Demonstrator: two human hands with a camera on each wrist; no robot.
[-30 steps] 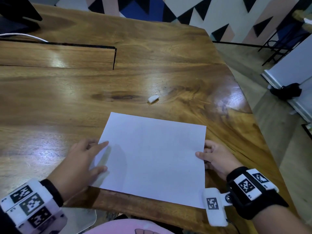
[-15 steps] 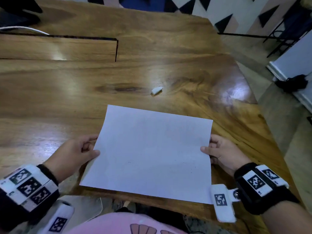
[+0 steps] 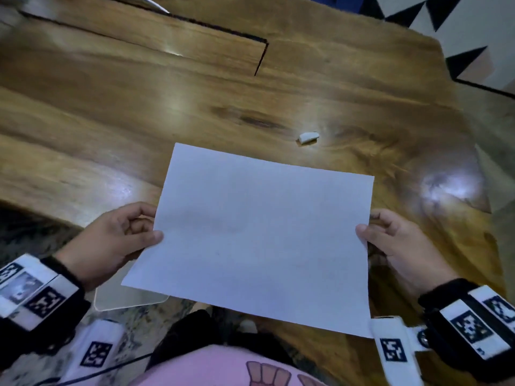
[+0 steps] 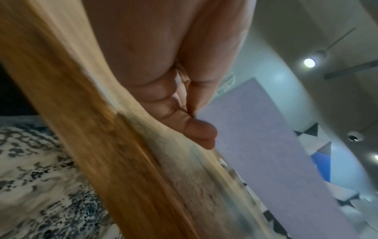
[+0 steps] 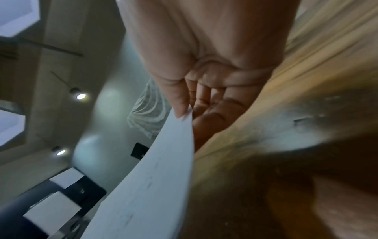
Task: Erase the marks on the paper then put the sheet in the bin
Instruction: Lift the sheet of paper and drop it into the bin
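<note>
The white sheet of paper point(image 3: 259, 232) is held up off the wooden table point(image 3: 111, 129) near its front edge; it looks blank in the head view. My left hand point(image 3: 145, 232) pinches its left edge, thumb on top, fingers underneath. My right hand point(image 3: 367, 232) pinches the right edge the same way. The left wrist view shows the sheet point(image 4: 266, 161) from below, past my left hand point(image 4: 194, 116). In the right wrist view my right hand's thumb sits on the sheet point(image 5: 147, 186), which shows faint marks. A small white eraser point(image 3: 308, 137) lies on the table just beyond the paper. No bin is in view.
A slot runs across the table's far half point(image 3: 259, 57). A clear plastic piece point(image 3: 125, 299) shows below the table's front edge by my left wrist. Patterned floor point(image 3: 33, 227) lies to the left, and a wall with dark triangles point(image 3: 473, 37) stands at the far right.
The sheet lay flat on the table with my left hand resting on it; both hands have since pinched its side edges and lifted it toward me. The camera has tilted down and to the left.
</note>
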